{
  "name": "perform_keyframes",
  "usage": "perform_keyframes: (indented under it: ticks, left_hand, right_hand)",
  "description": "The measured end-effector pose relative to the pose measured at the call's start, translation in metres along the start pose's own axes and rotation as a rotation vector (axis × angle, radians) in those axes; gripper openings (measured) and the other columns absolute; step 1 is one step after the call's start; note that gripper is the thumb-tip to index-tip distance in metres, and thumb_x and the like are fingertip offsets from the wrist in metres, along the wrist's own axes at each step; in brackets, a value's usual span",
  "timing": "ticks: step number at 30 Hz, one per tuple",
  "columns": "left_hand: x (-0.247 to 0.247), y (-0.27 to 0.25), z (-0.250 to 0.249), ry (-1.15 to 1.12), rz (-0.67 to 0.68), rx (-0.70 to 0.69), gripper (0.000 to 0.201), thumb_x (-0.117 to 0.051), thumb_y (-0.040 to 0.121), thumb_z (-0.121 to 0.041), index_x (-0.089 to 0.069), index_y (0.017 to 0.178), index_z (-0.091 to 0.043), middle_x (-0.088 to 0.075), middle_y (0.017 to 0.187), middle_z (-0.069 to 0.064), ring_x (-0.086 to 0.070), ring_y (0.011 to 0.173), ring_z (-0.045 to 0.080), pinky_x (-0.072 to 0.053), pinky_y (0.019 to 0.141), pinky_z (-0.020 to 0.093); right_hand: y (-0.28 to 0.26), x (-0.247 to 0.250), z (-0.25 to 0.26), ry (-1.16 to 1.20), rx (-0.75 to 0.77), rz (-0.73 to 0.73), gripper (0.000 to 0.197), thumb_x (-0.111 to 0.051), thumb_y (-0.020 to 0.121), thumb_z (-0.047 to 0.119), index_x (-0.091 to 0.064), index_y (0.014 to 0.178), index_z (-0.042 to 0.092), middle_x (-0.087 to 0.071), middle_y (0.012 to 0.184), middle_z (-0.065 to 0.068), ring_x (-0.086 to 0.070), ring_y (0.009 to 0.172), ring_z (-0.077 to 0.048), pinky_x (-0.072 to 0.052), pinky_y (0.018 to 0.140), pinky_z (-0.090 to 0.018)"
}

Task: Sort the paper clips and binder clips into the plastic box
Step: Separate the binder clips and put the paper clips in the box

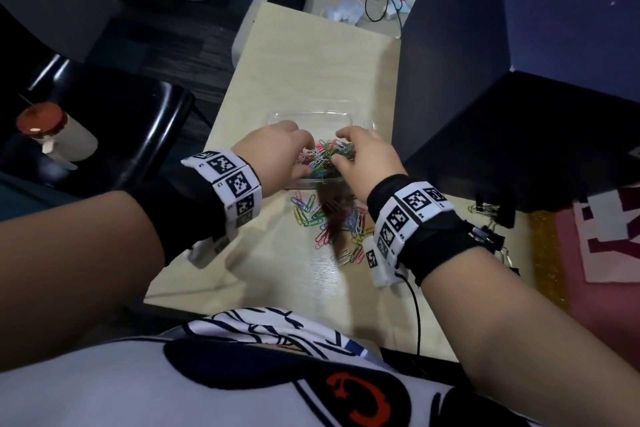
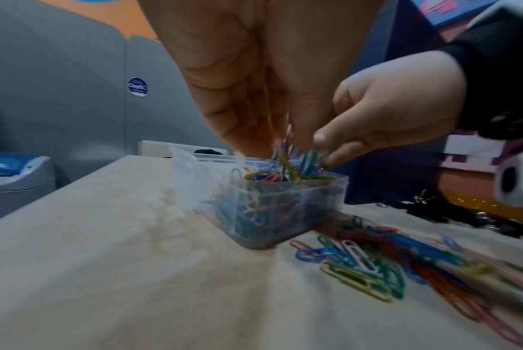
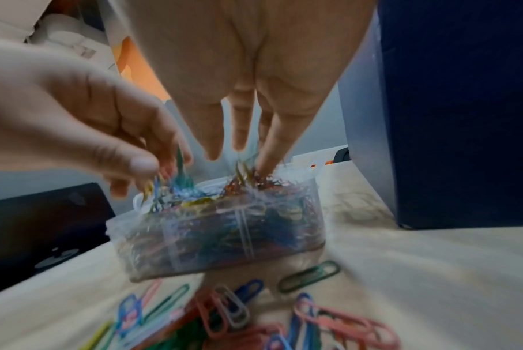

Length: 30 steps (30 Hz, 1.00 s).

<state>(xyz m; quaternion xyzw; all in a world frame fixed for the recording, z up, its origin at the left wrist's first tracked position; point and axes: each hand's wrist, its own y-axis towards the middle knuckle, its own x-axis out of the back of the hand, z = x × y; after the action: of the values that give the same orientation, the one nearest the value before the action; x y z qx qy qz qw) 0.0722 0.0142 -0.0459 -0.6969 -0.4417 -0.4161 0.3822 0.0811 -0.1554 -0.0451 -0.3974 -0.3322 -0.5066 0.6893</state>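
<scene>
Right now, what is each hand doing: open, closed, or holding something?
Left hand: fingertips pinch paper clips over the plastic box.
Right hand: open, straight fingers press into the clips.

One clear plastic box (image 1: 341, 116) on the table, holding a heap of coloured paper clips (image 1: 323, 156), too many and too tangled to count. A second scatter of loose clips (image 1: 332, 224) beside it, well over a dozen, number unclear. Two hands, left hand (image 1: 273, 152) and right hand (image 1: 367, 158); several black binder clips (image 1: 491, 218), exact count hidden.
</scene>
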Motion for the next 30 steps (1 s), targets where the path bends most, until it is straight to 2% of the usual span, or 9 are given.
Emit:
perform_keyframes:
  ticks: [3, 7, 11, 15, 18, 21, 25, 28, 30]
  left_hand:
    - [-0.008, -0.003, 0.006, 0.052, -0.003, -0.004, 0.04, -0.058, 0.09, -0.032, -0.053, 0.128, -0.018, -0.049, 0.124, 0.006, -0.057, 0.106, 0.028, -0.048, 0.091, 0.04]
    - [-0.021, -0.013, 0.002, 0.186, -0.022, -0.152, 0.043, -0.054, 0.089, -0.032, -0.052, 0.13, -0.02, -0.047, 0.134, 0.003, -0.051, 0.115, 0.028, -0.045, 0.09, 0.043]
    - [-0.029, -0.016, 0.004, 0.258, 0.011, -0.213, 0.043, -0.049, 0.092, -0.032, -0.049, 0.134, -0.023, -0.043, 0.142, -0.003, -0.045, 0.128, 0.022, -0.037, 0.095, 0.041]
    - [-0.024, -0.017, 0.012, 0.294, 0.043, -0.2, 0.041, -0.043, 0.095, -0.033, -0.048, 0.135, -0.023, -0.038, 0.147, -0.005, -0.042, 0.131, 0.019, -0.033, 0.099, 0.039]
    - [-0.02, -0.022, 0.009, 0.279, -0.04, -0.258, 0.034, -0.049, 0.087, -0.03, -0.063, 0.116, -0.018, -0.056, 0.128, 0.005, -0.057, 0.111, 0.03, -0.044, 0.086, 0.044]
    - [-0.025, -0.025, 0.006, 0.233, -0.106, -0.36, 0.026, -0.05, 0.08, -0.025, -0.066, 0.097, -0.014, -0.062, 0.098, 0.009, -0.06, 0.081, 0.031, -0.048, 0.065, 0.04]
    - [-0.044, -0.033, 0.002, 0.206, -0.056, -0.474, 0.025, -0.057, 0.076, -0.012, -0.066, 0.099, -0.009, -0.062, 0.09, 0.011, -0.062, 0.073, 0.031, -0.053, 0.056, 0.034]
    - [-0.057, -0.034, 0.001, 0.229, 0.142, -0.326, 0.046, -0.051, 0.089, -0.017, -0.047, 0.134, -0.014, -0.051, 0.124, 0.008, -0.053, 0.112, 0.03, -0.053, 0.084, 0.039]
    - [-0.061, -0.033, 0.003, 0.313, 0.22, -0.273, 0.051, -0.045, 0.094, -0.024, -0.032, 0.144, -0.018, -0.039, 0.137, 0.004, -0.038, 0.127, 0.025, -0.044, 0.099, 0.04]
  right_hand:
    - [0.0, 0.005, -0.006, -0.014, -0.032, -0.028, 0.037, -0.048, 0.095, 0.015, -0.051, 0.131, 0.021, -0.047, 0.135, -0.005, -0.048, 0.121, -0.026, -0.04, 0.102, -0.034]
    - [-0.008, 0.0, -0.011, -0.092, 0.008, 0.019, 0.043, -0.041, 0.088, -0.003, -0.059, 0.118, 0.023, -0.05, 0.126, -0.002, -0.044, 0.125, -0.025, -0.043, 0.099, -0.034]
    - [-0.017, -0.002, -0.015, -0.226, 0.088, 0.167, 0.056, -0.042, 0.085, -0.004, -0.051, 0.133, 0.022, -0.044, 0.138, 0.0, -0.044, 0.127, -0.024, -0.039, 0.104, -0.038]
    - [-0.02, 0.002, -0.021, -0.217, 0.046, 0.117, 0.058, -0.042, 0.085, -0.004, -0.046, 0.137, 0.022, -0.04, 0.143, 0.001, -0.042, 0.128, -0.025, -0.039, 0.105, -0.039]
    - [-0.025, 0.002, -0.024, -0.141, 0.001, -0.034, 0.038, -0.044, 0.088, 0.004, -0.054, 0.12, 0.021, -0.042, 0.134, -0.003, -0.049, 0.113, -0.025, -0.046, 0.092, -0.036]
    - [-0.031, 0.006, -0.03, -0.143, -0.152, 0.039, 0.029, -0.045, 0.09, 0.01, -0.052, 0.118, 0.015, -0.05, 0.117, -0.006, -0.053, 0.091, -0.023, -0.045, 0.079, -0.032]
    - [-0.044, -0.003, -0.039, -0.211, -0.325, 0.285, 0.052, -0.042, 0.086, 0.001, -0.042, 0.136, 0.016, -0.039, 0.134, -0.009, -0.047, 0.119, -0.029, -0.042, 0.096, -0.038]
    - [-0.055, -0.016, -0.038, -0.221, -0.167, 0.309, 0.074, -0.041, 0.078, -0.009, -0.03, 0.145, 0.021, -0.029, 0.143, -0.004, -0.033, 0.127, -0.027, -0.036, 0.103, -0.038]
    - [-0.059, -0.022, -0.035, -0.262, -0.063, 0.313, 0.075, -0.045, 0.077, -0.009, -0.032, 0.144, 0.021, -0.03, 0.141, -0.003, -0.032, 0.125, -0.026, -0.036, 0.103, -0.036]
